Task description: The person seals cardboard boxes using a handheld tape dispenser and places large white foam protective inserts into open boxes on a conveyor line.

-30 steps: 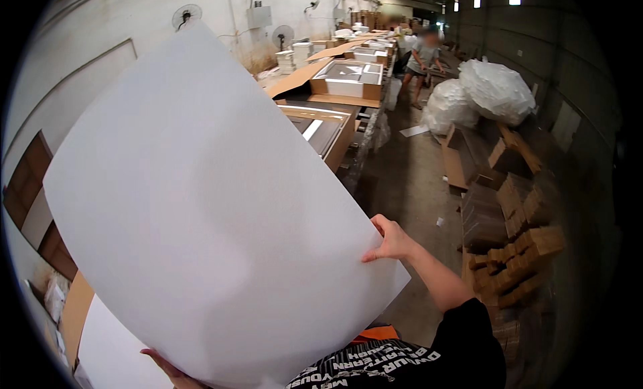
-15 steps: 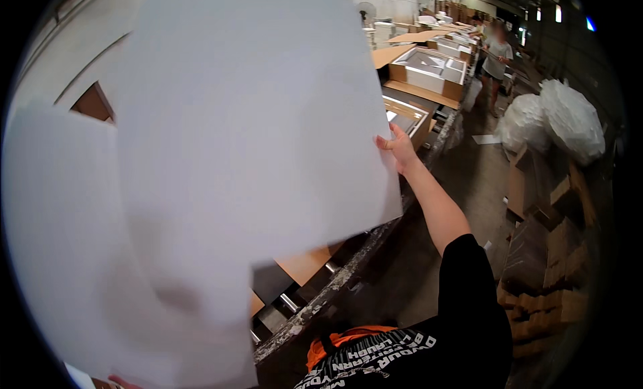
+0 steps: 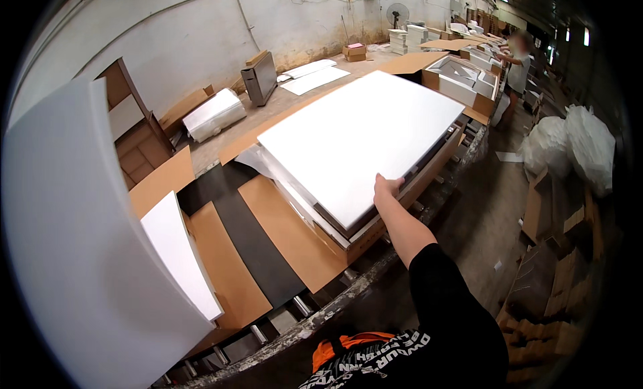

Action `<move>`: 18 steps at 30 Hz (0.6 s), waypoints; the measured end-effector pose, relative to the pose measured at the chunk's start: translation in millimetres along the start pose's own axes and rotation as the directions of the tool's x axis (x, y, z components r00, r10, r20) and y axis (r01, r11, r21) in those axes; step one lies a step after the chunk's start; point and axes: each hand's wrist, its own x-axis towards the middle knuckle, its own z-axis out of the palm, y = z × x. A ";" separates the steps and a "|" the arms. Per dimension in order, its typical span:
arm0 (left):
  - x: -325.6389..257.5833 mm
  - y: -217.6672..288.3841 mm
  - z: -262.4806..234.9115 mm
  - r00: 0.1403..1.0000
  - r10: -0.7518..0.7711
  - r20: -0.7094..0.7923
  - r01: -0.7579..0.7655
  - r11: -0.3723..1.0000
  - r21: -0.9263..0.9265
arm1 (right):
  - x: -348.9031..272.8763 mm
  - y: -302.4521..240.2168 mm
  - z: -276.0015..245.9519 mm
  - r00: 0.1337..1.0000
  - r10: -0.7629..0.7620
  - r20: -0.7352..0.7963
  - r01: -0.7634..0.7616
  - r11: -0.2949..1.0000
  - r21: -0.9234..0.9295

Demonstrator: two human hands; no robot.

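A white foam sheet [image 3: 365, 138] lies over the top of an open brown carton [image 3: 429, 178] in the middle. My right hand [image 3: 388, 186] grips its near edge, the thumb on the upper face and the other fingers partly hidden at the rim. Under the sheet show a dark panel edge and a flap of clear plastic wrap [image 3: 264, 167]. Close on the left stands a second large white foam sheet [image 3: 87, 228], tilted upright. My left hand is out of view. Beside that sheet, a white board [image 3: 179, 252] rests on the carton flaps.
Metal rollers [image 3: 303, 306] run beneath the cartons along a worn rail [image 3: 321, 317]. Farther up the line are more open cartons [image 3: 462, 81] and a person [image 3: 519, 67]. Bagged white material [image 3: 569, 144] and stacked cardboard [image 3: 549, 288] stand to the right. A wrapped bundle [image 3: 216, 116] lies by the wall.
The sheet in my right hand has come down from upright to flat on the carton. The left sheet stays raised at the left. The left fingers seen earlier have gone out of view.
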 end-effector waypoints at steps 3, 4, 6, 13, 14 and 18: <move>7.1 -27.4 3.7 0.995 0.035 0.095 -0.048 0.988 0.146 | 82.3 40.8 -3.2 0.985 0.093 -0.143 -0.103 0.993 -0.065; -7.1 -23.5 24.1 0.998 -0.005 0.059 -0.005 0.987 0.161 | 76.2 50.6 5.5 0.983 0.057 -0.174 -0.090 0.979 -0.184; -12.4 -39.0 40.2 0.996 -0.075 0.048 0.067 0.985 0.159 | 63.1 59.5 15.8 0.991 -0.069 -0.117 0.009 0.891 -0.455; -60.9 -111.8 113.0 0.892 -0.329 0.309 0.280 0.940 0.193 | -50.1 -13.5 -81.7 0.503 -0.395 0.769 -0.041 0.877 0.478; -65.4 -121.6 119.6 0.732 -0.510 0.451 0.500 0.853 0.151 | -45.3 -22.8 -102.2 0.294 -0.474 0.830 -0.135 0.839 0.527; -128.7 -179.6 163.8 0.087 -0.531 0.843 0.813 0.527 0.248 | -11.4 -42.2 -201.4 0.323 -0.450 0.833 0.060 0.888 0.457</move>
